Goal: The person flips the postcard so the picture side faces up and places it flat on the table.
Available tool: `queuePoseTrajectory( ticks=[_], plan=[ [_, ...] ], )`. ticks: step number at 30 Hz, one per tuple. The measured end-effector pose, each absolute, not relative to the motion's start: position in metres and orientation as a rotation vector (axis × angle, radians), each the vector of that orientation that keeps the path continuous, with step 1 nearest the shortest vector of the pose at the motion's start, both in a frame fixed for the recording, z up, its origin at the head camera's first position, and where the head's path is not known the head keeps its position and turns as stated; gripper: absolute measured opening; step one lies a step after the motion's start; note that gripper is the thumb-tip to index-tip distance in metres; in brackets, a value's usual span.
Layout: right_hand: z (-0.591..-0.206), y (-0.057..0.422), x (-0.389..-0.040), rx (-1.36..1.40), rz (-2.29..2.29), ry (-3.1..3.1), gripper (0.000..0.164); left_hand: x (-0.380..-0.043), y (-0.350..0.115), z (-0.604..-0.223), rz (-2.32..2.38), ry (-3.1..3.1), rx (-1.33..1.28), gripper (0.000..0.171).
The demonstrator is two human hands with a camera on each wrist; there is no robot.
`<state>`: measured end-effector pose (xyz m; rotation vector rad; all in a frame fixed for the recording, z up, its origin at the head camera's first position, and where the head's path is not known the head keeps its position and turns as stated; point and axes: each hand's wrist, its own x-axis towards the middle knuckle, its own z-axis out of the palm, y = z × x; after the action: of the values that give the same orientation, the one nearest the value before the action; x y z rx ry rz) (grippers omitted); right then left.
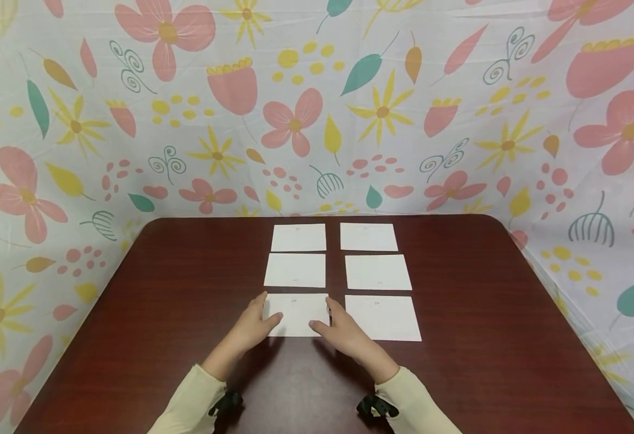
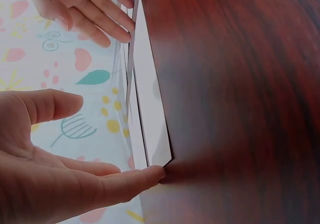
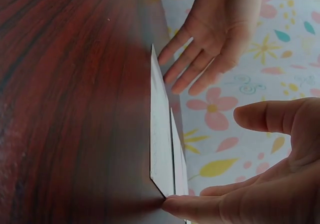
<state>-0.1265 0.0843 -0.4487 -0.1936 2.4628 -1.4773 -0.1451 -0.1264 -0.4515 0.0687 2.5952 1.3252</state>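
Note:
A white paper sheet (image 1: pixel 297 316) with a small mark near its top edge lies flat at the front of the left column. At its left edge is my left hand (image 1: pixel 249 328), fingers extended and thumb over the paper. On the opposite edge my right hand (image 1: pixel 345 331) mirrors it, thumb apart from the fingers. Both wrist views show fingertips at or touching the sides of the sheet (image 2: pixel 151 104), with no grip around it. Just right of my right hand lies another white sheet (image 1: pixel 384 319).
Behind these, more white sheets lie in two columns, among them a middle-left sheet (image 1: pixel 295 271) and a middle-right sheet (image 1: pixel 378 274). They rest on a dark reddish wooden table (image 1: pixel 187 271). Flower-patterned cloth (image 1: pixel 295 150) hangs behind the table and along its sides.

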Motion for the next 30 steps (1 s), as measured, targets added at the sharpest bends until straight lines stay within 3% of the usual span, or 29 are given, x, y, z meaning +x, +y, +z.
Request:
queuePoseTrajectory(
  ticks=[30],
  plan=[
    [-0.459, 0.085, -0.136, 0.064, -1.723, 2.406, 0.058, -0.145, -0.132, -0.453, 1.412, 2.602, -0.027, 0.061]
  ],
)
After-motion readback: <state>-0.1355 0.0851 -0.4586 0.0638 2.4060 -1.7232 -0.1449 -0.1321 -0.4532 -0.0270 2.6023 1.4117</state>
